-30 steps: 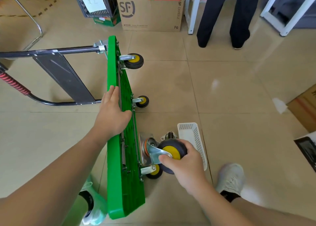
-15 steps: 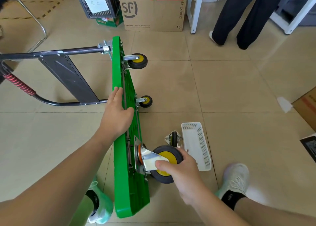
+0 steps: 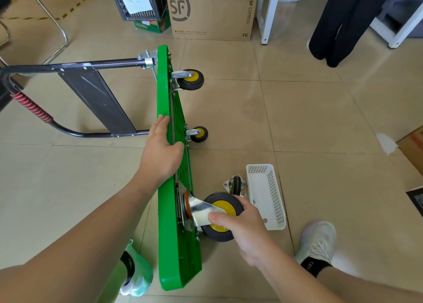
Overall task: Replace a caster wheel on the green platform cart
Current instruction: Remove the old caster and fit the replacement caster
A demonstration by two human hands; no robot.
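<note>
The green platform cart point(image 3: 180, 252) stands on its long edge on the tiled floor, its underside facing right and its black handle point(image 3: 96, 96) lying to the left. My left hand point(image 3: 161, 152) grips the cart's upper edge, thumb over the underside. My right hand point(image 3: 240, 229) holds a large caster wheel point(image 3: 223, 205), grey tyre with yellow hub and silver bracket, whose mounting plate lies against the underside near the cart's near end. Two fitted casters point(image 3: 191, 79) point(image 3: 199, 134) stick out further along. A loose caster point(image 3: 235, 184) lies on the floor by the basket.
A white perforated basket point(image 3: 266, 196) lies right of the wheel. My shoes point(image 3: 318, 243) point(image 3: 137, 273) flank the cart. Cardboard boxes point(image 3: 211, 16) and a dark crate point(image 3: 139, 0) stand at the back. A person's dark trouser legs point(image 3: 338, 21) are at the far right.
My right hand has pressed the caster's plate closer against the cart's underside and lower toward its near end, hiding the caster fitted below it. My left hand keeps its grip.
</note>
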